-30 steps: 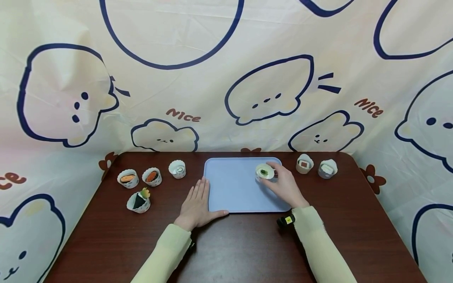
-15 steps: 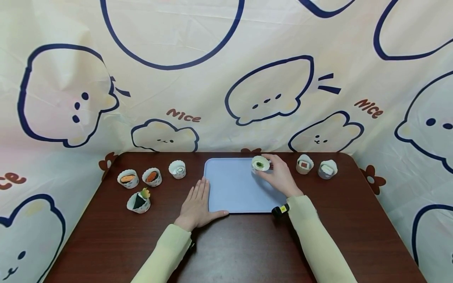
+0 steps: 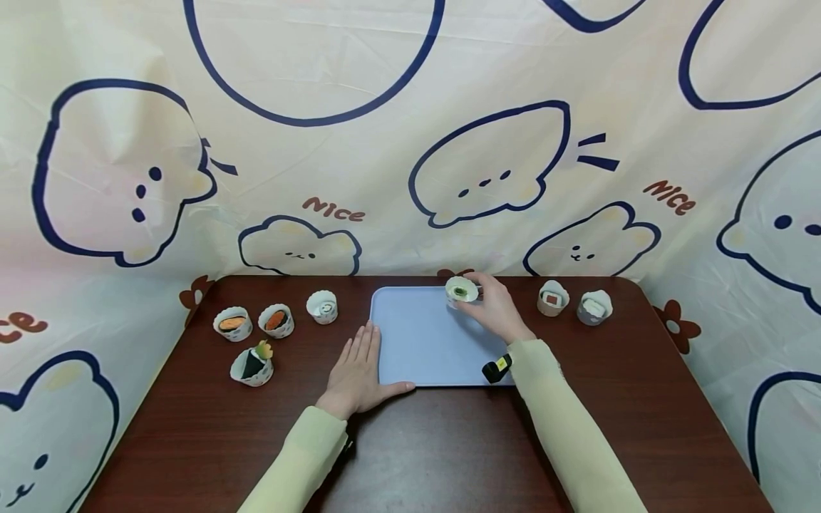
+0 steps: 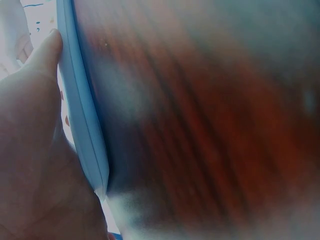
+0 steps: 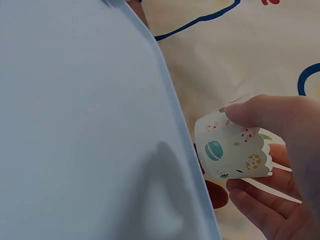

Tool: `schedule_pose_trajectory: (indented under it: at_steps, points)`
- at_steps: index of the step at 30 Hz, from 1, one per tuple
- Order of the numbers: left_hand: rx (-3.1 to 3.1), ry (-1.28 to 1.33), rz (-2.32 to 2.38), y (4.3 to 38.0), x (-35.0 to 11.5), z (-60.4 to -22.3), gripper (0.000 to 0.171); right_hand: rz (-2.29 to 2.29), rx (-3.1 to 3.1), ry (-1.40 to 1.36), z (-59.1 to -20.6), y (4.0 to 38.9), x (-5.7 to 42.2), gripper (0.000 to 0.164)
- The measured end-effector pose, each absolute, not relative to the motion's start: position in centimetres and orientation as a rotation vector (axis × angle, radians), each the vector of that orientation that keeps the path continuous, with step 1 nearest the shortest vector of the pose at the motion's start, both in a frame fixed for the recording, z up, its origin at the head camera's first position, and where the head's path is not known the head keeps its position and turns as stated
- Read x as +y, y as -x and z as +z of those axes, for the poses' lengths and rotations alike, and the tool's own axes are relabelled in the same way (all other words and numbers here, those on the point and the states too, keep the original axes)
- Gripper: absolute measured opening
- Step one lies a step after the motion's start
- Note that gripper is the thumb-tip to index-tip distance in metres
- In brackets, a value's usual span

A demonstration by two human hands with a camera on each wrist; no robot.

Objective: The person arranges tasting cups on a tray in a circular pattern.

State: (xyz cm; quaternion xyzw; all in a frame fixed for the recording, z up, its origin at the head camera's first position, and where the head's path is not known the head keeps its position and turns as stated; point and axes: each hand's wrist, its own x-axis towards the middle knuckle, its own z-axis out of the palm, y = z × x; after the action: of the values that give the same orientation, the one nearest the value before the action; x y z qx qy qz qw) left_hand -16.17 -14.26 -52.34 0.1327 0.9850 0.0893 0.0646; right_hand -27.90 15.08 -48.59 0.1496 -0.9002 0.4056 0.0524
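Observation:
My right hand (image 3: 497, 311) grips a white scallop-rimmed paper cup (image 3: 454, 297) over the far part of a light blue tray (image 3: 417, 342). Inside the cup shows a pale piece with a green centre. The right wrist view has thumb and fingers around the cup (image 5: 230, 145), whose wall bears a teal macaron print. My left hand (image 3: 355, 374) lies flat with straight fingers along the tray's left edge, its thumb at the near left corner. In the left wrist view that hand (image 4: 35, 110) is beside the tray's rim (image 4: 82, 105).
On the left of the brown table (image 3: 436, 456) stand several paper cups with sushi-like pieces, including an orange-topped one (image 3: 232, 324) and a dark green one (image 3: 251, 366). Two more, a beige cup (image 3: 552, 298) and a grey cup (image 3: 594, 307), stand at right. A patterned curtain (image 3: 385, 164) hangs behind.
My right hand has moved left and farther back over the tray with the paper cup in its grip. The left hand has stayed in place.

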Motion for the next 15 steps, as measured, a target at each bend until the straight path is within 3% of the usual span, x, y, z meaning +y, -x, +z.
schedule_pose_trajectory:
  at_steps: [15]
  points:
    - [2.98, -0.392, 0.312, 15.9, -14.0, -51.7, 0.132, 1.247, -2.794, -0.52, -49.2, 29.4, 13.7, 0.066]
